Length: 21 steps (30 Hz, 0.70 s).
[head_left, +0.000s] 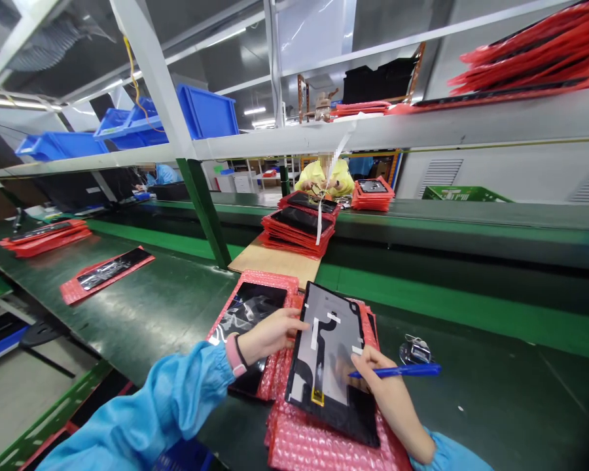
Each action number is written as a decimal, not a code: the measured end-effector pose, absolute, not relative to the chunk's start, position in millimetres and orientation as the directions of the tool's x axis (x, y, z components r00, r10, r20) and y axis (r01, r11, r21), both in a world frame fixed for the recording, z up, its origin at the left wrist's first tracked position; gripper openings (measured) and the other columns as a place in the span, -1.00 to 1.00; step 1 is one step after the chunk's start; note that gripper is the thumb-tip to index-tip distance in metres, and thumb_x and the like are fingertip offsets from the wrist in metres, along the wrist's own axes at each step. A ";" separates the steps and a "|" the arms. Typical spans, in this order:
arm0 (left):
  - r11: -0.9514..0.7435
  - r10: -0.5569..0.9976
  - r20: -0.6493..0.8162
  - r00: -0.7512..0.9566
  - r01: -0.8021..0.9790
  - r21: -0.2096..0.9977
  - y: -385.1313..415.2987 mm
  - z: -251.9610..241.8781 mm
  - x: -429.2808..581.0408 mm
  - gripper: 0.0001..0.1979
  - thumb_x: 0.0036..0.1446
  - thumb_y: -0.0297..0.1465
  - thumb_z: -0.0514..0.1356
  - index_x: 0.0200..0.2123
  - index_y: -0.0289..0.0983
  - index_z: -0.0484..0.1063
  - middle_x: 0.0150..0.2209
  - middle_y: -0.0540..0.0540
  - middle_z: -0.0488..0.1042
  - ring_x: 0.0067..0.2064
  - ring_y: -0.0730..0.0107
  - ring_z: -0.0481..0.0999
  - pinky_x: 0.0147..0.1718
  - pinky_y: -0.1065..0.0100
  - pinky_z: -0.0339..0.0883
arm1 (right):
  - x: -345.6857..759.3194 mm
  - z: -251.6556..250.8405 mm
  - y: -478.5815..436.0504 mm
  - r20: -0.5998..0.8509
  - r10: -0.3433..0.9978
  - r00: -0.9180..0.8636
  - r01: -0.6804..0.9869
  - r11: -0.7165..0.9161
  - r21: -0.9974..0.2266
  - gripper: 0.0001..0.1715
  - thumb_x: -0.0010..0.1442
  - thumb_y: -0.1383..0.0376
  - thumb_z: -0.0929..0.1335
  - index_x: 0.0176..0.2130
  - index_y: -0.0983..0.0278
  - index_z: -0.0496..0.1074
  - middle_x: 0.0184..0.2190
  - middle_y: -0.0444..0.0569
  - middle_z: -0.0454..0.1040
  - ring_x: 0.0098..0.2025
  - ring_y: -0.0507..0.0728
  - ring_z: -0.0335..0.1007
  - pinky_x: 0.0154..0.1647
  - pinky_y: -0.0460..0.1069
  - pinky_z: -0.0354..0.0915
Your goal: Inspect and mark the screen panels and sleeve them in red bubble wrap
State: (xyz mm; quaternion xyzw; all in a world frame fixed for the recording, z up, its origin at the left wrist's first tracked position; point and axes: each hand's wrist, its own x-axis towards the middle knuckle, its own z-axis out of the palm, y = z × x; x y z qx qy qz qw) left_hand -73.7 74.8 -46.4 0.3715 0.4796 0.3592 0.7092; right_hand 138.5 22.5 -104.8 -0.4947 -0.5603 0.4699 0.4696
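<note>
A flat screen panel (342,363) with a grey back, black edges, white tape strips and a yellow-framed tag lies tilted on a stack of red bubble-wrap sleeves (324,441). My left hand (273,332) grips the panel's left edge, fingers curled at its rim. On the other side my right hand (385,386) is closed round a blue pen (417,370), its fingertips against the panel's right edge. Beside my left hand, a glossy black panel (260,301) rests on another pile of red bubble wrap (275,280), partly covered by my forearm.
Stacked panels in red sleeves (297,229) stand on a wooden board (255,261) across the conveyor. A small clear-wrapped item (415,350) lies right of the pen. A green post (203,212) rises at left centre. A person in yellow (326,176) sits opposite.
</note>
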 end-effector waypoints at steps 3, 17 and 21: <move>0.459 0.862 -0.397 0.316 -0.153 0.875 74.1 -53.5 -53.1 -0.69 -0.37 -0.59 0.27 -0.41 -0.36 0.40 -0.48 -0.09 0.49 -0.45 0.34 0.48 -0.38 0.29 0.34 | 140.9 -97.8 21.7 0.065 0.997 -0.041 0.056 0.068 -0.996 -0.57 0.10 -0.03 0.34 -0.53 0.18 0.18 -0.73 -0.25 0.20 -0.69 0.00 0.08 -0.66 -0.09 0.04; -0.033 0.995 0.062 0.083 -0.308 0.951 76.0 -6.3 -34.2 -0.61 -0.12 -0.55 0.22 -0.13 -0.29 0.42 -0.17 -0.06 0.56 -0.19 0.31 0.52 -0.19 0.37 0.35 | 206.1 -26.3 39.5 0.205 0.930 0.305 -0.048 0.230 -0.972 -0.62 0.20 -0.01 0.32 -0.14 0.19 0.44 -0.49 -0.08 0.54 -0.47 0.06 0.39 -0.43 -0.08 0.34; -0.150 0.982 0.182 0.058 -0.350 0.925 78.0 12.4 -28.0 -0.63 -0.07 -0.53 0.23 -0.11 -0.26 0.42 -0.16 -0.04 0.57 -0.15 0.30 0.53 -0.18 0.38 0.37 | 203.7 -13.9 41.8 0.201 0.937 0.286 -0.067 0.229 -0.971 -0.65 0.20 0.00 0.33 -0.20 0.20 0.47 -0.45 -0.07 0.57 -0.42 0.06 0.45 -0.36 -0.09 0.38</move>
